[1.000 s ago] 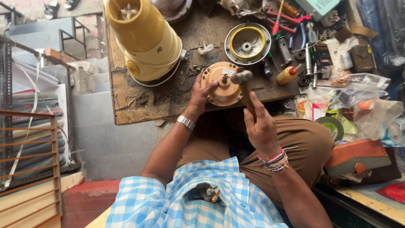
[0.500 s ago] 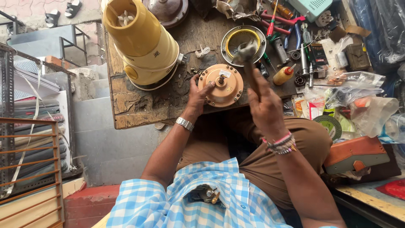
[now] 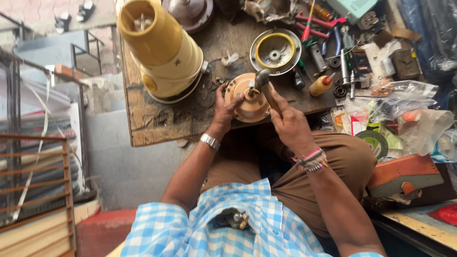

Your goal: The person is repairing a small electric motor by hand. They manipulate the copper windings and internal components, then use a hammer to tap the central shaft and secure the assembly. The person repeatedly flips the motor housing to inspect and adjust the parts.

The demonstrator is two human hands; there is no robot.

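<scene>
A round orange-brown motor part [image 3: 248, 102] with a centre shaft rests at the near edge of a worn wooden workbench [image 3: 157, 119]. My left hand [image 3: 223, 108] grips its left rim and steadies it. My right hand [image 3: 288, 124] holds a small hammer [image 3: 264, 84] by its wooden handle, and the metal head rests on or just above the shaft. A metal watch is on my left wrist and bead bracelets are on my right.
A yellow mixer base [image 3: 164, 52] stands at the bench's left. A round metal cover with a yellow ring [image 3: 275, 51] lies behind the part. Pliers, screwdrivers and a small oil bottle [image 3: 320, 85] crowd the right, with plastic bags and a grinding disc [image 3: 373, 142] beyond.
The hammer rose from the part towards the yellow-ringed cover, then came back down onto the shaft. My left hand stayed on the rim.
</scene>
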